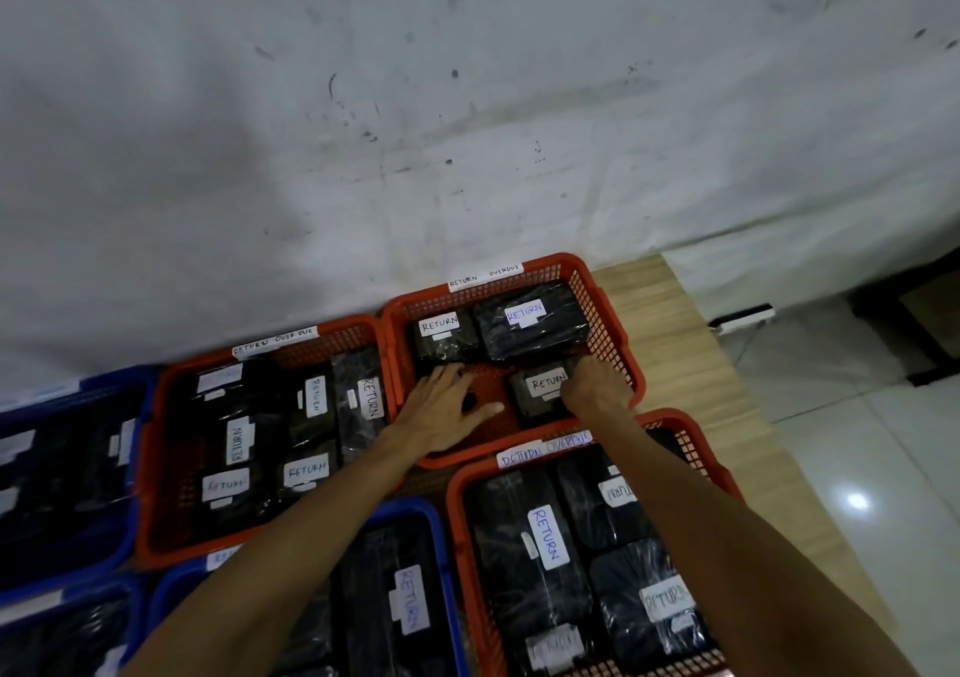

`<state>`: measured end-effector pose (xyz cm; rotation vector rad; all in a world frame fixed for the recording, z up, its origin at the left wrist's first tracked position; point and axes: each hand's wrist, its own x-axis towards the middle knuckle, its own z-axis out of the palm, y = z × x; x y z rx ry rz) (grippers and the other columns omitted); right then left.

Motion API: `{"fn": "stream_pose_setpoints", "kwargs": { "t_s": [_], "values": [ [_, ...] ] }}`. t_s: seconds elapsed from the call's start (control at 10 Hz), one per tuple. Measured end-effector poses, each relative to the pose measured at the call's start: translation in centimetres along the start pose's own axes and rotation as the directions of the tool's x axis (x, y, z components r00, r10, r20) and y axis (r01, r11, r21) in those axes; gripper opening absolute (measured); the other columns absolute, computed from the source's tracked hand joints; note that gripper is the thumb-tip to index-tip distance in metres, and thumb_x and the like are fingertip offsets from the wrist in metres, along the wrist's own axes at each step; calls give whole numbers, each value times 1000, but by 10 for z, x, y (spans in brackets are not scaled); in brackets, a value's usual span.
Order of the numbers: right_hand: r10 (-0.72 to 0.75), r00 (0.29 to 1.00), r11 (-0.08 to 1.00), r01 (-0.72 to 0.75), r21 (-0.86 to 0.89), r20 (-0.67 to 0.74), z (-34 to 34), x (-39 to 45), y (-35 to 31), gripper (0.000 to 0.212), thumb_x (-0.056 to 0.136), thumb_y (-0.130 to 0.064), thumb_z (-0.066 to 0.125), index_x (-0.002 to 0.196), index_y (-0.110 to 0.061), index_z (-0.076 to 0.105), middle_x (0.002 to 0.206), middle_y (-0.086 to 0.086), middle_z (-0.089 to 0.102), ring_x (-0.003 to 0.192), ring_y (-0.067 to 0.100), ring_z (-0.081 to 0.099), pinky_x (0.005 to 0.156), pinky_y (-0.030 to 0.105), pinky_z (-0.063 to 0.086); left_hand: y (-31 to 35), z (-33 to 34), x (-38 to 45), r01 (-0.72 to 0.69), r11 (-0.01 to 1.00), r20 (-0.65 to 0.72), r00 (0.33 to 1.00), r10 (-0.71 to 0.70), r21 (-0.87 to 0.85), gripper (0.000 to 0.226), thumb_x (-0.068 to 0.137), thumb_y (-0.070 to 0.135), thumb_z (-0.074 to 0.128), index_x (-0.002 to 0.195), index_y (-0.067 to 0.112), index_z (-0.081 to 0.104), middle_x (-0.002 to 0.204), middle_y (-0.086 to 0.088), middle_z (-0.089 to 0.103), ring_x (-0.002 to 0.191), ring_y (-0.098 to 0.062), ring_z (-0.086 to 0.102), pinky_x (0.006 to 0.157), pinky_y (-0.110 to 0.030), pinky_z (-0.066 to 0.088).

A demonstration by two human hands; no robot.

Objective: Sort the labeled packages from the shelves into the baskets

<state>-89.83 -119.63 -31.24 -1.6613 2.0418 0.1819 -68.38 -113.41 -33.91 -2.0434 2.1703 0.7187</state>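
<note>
Head view: both arms reach forward into the far red basket point(613, 312), which carries a strip label reading "RETURN OVERDUE" on its back rim. This basket holds three black wrapped packages, each with a white "RETURN" label. The near-right package point(537, 390) lies at the front right of the basket floor. The right hand point(597, 385) rests on the right edge of this package, knuckles up; its fingers curl down over that edge, but the view does not show whether they grasp it. The left hand point(447, 408) lies flat on the bare mesh floor just left of that package, fingers straight and spread, holding nothing. The small back-left package point(444, 336) and the larger back-right package point(530, 320) sit side by side against the rear wall.

A second red basket point(171, 468) stands to the left, filled with labeled packages. A third red basket point(467, 546) stands nearest on the right, also filled. Blue baskets point(436, 531) sit at the lower left and far left, with more black packages inside. All baskets rest on a wooden surface point(654, 312) against a white wall point(467, 104).
</note>
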Motion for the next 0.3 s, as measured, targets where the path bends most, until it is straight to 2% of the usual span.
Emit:
{"fn": "stream_pose_setpoints", "kwargs": {
  "t_s": [0.1,0.3],
  "values": [
    [-16,1000,999,16,42,-16,0,-1,-2,22,91,-24,65,104,-7,64,100,10,67,95,28,66,86,41,56,-4,-1,-3,12,1000,12,1000,-12,-23,96,83,85,22,150,18,36,156,-9,31,140,-26,34,114,-49,34],
    [-83,994,992,88,87,-67,-5,-12,-9,24,91,-33,63,98,-10,64,94,8,66,89,27,65,81,41,56,-5,-10,-16,-52,999,-66,997,51,-9,82,90,75,33,147,17,41,152,-8,39,136,-24,41,110,-45,39]
  ]
}}
